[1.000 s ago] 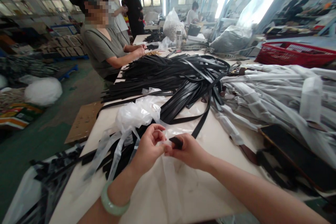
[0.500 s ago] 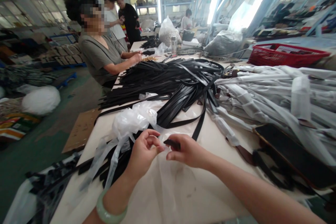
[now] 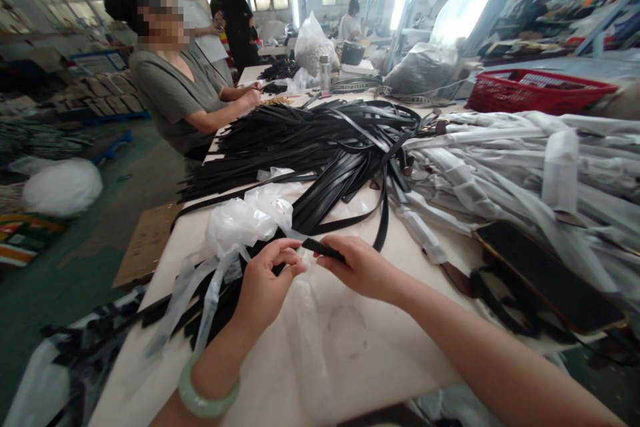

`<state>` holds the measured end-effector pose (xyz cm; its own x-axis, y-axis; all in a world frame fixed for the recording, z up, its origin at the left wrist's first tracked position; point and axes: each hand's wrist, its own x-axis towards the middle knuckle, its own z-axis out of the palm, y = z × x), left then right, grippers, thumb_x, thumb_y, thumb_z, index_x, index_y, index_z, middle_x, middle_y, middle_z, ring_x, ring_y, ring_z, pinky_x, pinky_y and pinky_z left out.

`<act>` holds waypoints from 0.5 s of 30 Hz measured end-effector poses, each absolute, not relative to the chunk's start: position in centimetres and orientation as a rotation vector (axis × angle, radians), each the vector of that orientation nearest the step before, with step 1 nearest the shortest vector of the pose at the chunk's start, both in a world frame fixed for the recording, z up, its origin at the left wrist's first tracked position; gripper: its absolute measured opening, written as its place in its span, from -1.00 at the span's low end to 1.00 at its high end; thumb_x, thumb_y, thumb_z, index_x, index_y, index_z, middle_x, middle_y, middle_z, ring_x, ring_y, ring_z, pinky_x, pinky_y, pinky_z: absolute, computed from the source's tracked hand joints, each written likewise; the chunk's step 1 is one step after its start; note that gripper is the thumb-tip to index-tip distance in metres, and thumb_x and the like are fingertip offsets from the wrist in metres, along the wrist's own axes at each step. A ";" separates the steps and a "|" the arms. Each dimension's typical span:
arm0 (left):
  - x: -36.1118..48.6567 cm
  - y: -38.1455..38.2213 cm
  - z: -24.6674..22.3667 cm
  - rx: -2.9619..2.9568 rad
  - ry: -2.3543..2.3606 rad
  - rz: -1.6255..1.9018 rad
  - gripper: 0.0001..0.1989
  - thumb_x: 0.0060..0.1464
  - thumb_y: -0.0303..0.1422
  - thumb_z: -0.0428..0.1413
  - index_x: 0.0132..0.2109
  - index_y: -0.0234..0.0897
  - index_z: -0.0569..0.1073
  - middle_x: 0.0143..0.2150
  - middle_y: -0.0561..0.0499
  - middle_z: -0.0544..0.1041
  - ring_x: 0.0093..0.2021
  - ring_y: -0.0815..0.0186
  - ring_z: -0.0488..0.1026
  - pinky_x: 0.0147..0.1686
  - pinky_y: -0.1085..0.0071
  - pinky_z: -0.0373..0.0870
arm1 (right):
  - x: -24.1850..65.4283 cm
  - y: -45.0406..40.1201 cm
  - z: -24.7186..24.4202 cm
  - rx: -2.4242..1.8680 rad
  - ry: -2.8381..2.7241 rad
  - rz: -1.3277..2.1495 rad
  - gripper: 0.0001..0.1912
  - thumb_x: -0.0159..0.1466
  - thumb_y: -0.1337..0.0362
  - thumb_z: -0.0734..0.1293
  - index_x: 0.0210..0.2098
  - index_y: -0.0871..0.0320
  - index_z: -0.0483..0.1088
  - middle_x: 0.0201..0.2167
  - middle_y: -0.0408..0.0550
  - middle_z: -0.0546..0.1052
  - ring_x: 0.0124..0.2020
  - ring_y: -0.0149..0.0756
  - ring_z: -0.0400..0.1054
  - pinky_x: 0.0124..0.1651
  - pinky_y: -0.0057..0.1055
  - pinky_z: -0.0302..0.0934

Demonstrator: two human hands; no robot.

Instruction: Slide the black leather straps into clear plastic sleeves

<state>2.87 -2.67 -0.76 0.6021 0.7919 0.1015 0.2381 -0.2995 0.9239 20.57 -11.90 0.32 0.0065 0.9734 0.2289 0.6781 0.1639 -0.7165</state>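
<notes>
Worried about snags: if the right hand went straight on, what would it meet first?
Past the black strap pinched in the right hand, probably the left hand; depth is unclear.

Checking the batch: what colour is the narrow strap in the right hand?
Black; the narrow strap in the right hand shows best in the head view.

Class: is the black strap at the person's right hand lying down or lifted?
Lifted: the narrow black strap is pinched in the bare right hand, above the thin clear plastic sheet.
</notes>
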 end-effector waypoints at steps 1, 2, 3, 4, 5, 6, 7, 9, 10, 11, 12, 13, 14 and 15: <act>2.9 -2.7 -0.6 1.839 0.838 0.699 -0.72 0.00 -0.41 0.19 -0.09 -0.20 0.45 -0.36 0.09 0.58 -0.27 0.31 0.52 -0.09 0.38 0.35 | 20.5 -11.9 0.3 -1.575 -1.723 0.581 -0.83 0.29 0.22 0.26 -0.38 0.19 0.34 -0.55 -0.18 0.32 -0.52 -0.43 0.16 -0.46 -0.49 -0.06; 2.9 -2.8 -0.5 1.841 0.846 0.696 -0.71 0.00 -0.41 0.19 -0.07 -0.20 0.45 -0.36 0.08 0.58 -0.26 0.31 0.52 -0.08 0.38 0.35 | 20.4 -11.9 0.3 -1.574 -1.705 0.628 -0.83 0.25 0.20 0.31 -0.35 0.19 0.38 -0.56 -0.20 0.33 -0.54 -0.45 0.14 -0.48 -0.50 -0.06; 2.9 -2.8 -0.4 1.838 0.855 0.685 -0.69 0.00 -0.40 0.19 -0.05 -0.20 0.45 -0.36 0.08 0.59 -0.27 0.31 0.53 -0.08 0.38 0.36 | 20.4 -11.9 0.2 -1.574 -1.690 0.662 -0.81 0.22 0.17 0.35 -0.36 0.19 0.41 -0.59 -0.22 0.32 -0.57 -0.46 0.12 -0.50 -0.50 -0.07; 2.9 -2.9 -0.4 1.825 0.865 0.674 -0.67 -0.01 -0.39 0.20 -0.04 -0.20 0.45 -0.38 0.08 0.59 -0.28 0.30 0.53 -0.11 0.39 0.37 | 20.3 -11.9 0.2 -1.577 -1.675 0.674 -0.79 0.21 0.16 0.36 -0.40 0.20 0.42 -0.62 -0.24 0.29 -0.59 -0.48 0.09 -0.52 -0.51 -0.09; 2.9 -3.0 -0.3 1.800 0.874 0.661 -0.64 -0.03 -0.39 0.22 -0.03 -0.21 0.44 -0.40 0.09 0.59 -0.31 0.30 0.53 -0.14 0.40 0.38 | 20.2 -11.9 0.1 -1.580 -1.662 0.662 -0.78 0.21 0.17 0.36 -0.44 0.21 0.42 -0.65 -0.25 0.27 -0.60 -0.49 0.07 -0.52 -0.51 -0.10; 3.0 -3.0 -0.3 1.764 0.881 0.647 -0.62 -0.05 -0.39 0.23 -0.03 -0.22 0.44 -0.42 0.10 0.59 -0.34 0.30 0.53 -0.19 0.41 0.40 | 20.2 -11.9 0.1 -1.579 -1.649 0.632 -0.75 0.23 0.19 0.35 -0.49 0.21 0.41 -0.66 -0.25 0.25 -0.60 -0.50 0.07 -0.52 -0.50 -0.11; 3.0 -3.0 -0.4 1.724 0.883 0.629 -0.60 -0.08 -0.40 0.24 -0.03 -0.23 0.43 -0.44 0.10 0.58 -0.36 0.31 0.53 -0.23 0.42 0.40 | 20.2 -11.9 0.0 -1.574 -1.642 0.600 -0.73 0.24 0.21 0.33 -0.54 0.22 0.38 -0.66 -0.25 0.25 -0.59 -0.50 0.07 -0.51 -0.50 -0.11; 3.1 -3.0 -0.4 1.646 0.852 0.573 -0.58 -0.11 -0.41 0.26 -0.04 -0.26 0.43 -0.39 0.06 0.59 -0.34 0.29 0.53 -0.26 0.43 0.41 | 20.1 -11.9 0.0 -1.558 -1.624 0.564 -0.72 0.23 0.25 0.32 -0.58 0.22 0.35 -0.66 -0.24 0.24 -0.58 -0.50 0.07 -0.50 -0.50 -0.10; 3.2 -3.0 -0.5 1.609 0.820 0.540 -0.59 -0.12 -0.41 0.27 -0.05 -0.27 0.44 -0.34 0.02 0.59 -0.30 0.29 0.53 -0.25 0.44 0.41 | 20.1 -11.9 0.1 -1.555 -1.612 0.563 -0.72 0.22 0.25 0.33 -0.58 0.22 0.34 -0.65 -0.24 0.24 -0.58 -0.50 0.07 -0.50 -0.50 -0.10; 3.2 -2.9 -0.5 1.569 0.780 0.506 -0.59 -0.12 -0.40 0.27 -0.05 -0.29 0.44 -0.29 -0.01 0.59 -0.26 0.28 0.52 -0.24 0.44 0.40 | 20.1 -11.9 0.1 -1.557 -1.595 0.567 -0.70 0.22 0.23 0.33 -0.60 0.22 0.31 -0.66 -0.25 0.21 -0.58 -0.50 0.06 -0.51 -0.50 -0.11; 3.3 -2.9 -0.5 1.525 0.744 0.480 -0.59 -0.11 -0.39 0.27 -0.05 -0.29 0.45 -0.27 -0.02 0.58 -0.24 0.28 0.51 -0.24 0.45 0.39 | 20.0 -12.0 0.2 -1.561 -1.576 0.574 -0.67 0.21 0.22 0.34 -0.62 0.21 0.27 -0.67 -0.26 0.18 -0.58 -0.50 0.03 -0.52 -0.50 -0.12; 3.3 -2.9 -0.6 1.485 0.719 0.468 -0.60 -0.10 -0.38 0.27 -0.06 -0.30 0.45 -0.30 -0.01 0.57 -0.27 0.31 0.50 -0.27 0.46 0.39 | 20.0 -12.0 0.3 -1.560 -1.560 0.586 -0.64 0.20 0.20 0.35 -0.64 0.20 0.23 -0.68 -0.27 0.15 -0.59 -0.50 0.01 -0.53 -0.50 -0.13; 3.3 -2.9 -0.6 1.453 0.712 0.473 -0.61 -0.10 -0.38 0.27 -0.06 -0.30 0.45 -0.35 0.03 0.55 -0.33 0.34 0.49 -0.31 0.49 0.37 | 20.0 -12.0 0.3 -1.556 -1.547 0.605 -0.61 0.18 0.19 0.36 -0.66 0.20 0.19 -0.68 -0.28 0.12 -0.59 -0.50 -0.01 -0.53 -0.51 -0.14; 3.3 -2.9 -0.5 1.434 0.719 0.488 -0.62 -0.11 -0.40 0.27 -0.08 -0.30 0.45 -0.42 0.07 0.52 -0.40 0.38 0.46 -0.36 0.51 0.35 | 19.9 -12.1 0.4 -1.548 -1.537 0.637 -0.60 0.17 0.18 0.37 -0.66 0.19 0.17 -0.68 -0.28 0.10 -0.58 -0.50 -0.03 -0.54 -0.51 -0.15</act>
